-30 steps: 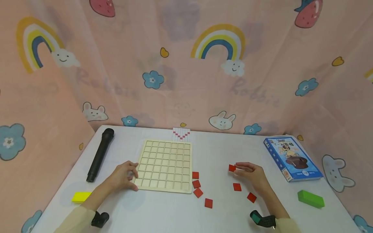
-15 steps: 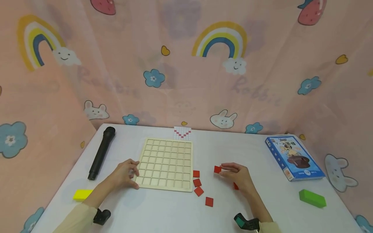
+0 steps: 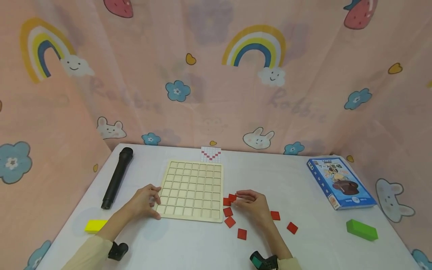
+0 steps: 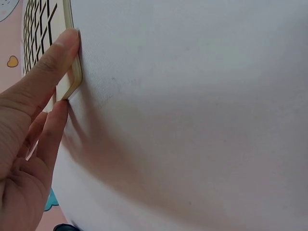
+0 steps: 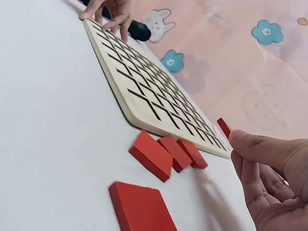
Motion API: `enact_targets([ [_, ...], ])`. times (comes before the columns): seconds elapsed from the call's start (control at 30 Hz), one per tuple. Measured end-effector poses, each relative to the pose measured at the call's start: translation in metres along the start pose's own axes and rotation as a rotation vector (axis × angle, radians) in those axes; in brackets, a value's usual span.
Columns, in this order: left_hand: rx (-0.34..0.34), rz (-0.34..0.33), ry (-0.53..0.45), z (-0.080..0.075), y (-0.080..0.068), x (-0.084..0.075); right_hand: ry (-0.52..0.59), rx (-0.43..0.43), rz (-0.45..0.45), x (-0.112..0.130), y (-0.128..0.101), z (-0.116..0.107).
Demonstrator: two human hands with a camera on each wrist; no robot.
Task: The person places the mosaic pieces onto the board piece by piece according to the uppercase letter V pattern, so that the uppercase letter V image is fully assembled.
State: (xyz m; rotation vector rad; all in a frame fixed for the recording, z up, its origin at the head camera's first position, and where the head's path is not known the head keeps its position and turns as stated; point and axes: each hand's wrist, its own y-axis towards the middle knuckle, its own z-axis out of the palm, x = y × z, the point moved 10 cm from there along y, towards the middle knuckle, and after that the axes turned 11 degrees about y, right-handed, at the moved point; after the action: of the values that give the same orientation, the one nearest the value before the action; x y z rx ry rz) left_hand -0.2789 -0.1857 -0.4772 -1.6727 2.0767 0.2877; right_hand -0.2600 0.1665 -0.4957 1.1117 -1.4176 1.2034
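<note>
A pale wooden grid board (image 3: 191, 189) lies flat on the white table (image 3: 276, 176). My left hand (image 3: 146, 202) holds its near left corner, thumb and fingers on the edge (image 4: 72, 79). My right hand (image 3: 251, 204) pinches a small red square tile (image 3: 232, 197) just off the board's right edge; the tile (image 5: 223, 127) shows edge-on at my fingertips. Several more red tiles (image 3: 229, 221) lie loose on the table beside the board (image 5: 154, 91), three in a row (image 5: 166, 154) and one nearer (image 5: 142, 209).
A black microphone (image 3: 117, 177) lies left of the board, a yellow block (image 3: 94, 225) near my left arm. A small red-and-white pattern card (image 3: 210, 154) sits behind the board. A blue box (image 3: 341, 183) and a green block (image 3: 362, 230) are at the right. Pink printed cloth surrounds the table.
My right hand has carried the pinched red tile leftward from the table's right side to the board's right edge. The left hand has stayed on the board's corner.
</note>
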Motion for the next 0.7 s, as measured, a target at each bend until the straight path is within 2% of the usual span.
enact_targets([
  [0.2,0.000,0.018,-0.024,-0.001,-0.001,-0.002,-0.026,0.033,-0.064,0.000,-0.008,0.029],
  [0.33,-0.002,0.021,-0.036,-0.001,0.000,-0.003,0.010,0.071,-0.122,0.006,-0.015,0.047],
  [0.43,-0.005,0.014,-0.032,-0.001,0.000,-0.003,0.038,0.102,-0.158,0.011,-0.018,0.060],
  [0.7,-0.003,0.000,-0.048,0.000,-0.002,-0.002,0.014,0.142,-0.232,0.018,-0.020,0.092],
])
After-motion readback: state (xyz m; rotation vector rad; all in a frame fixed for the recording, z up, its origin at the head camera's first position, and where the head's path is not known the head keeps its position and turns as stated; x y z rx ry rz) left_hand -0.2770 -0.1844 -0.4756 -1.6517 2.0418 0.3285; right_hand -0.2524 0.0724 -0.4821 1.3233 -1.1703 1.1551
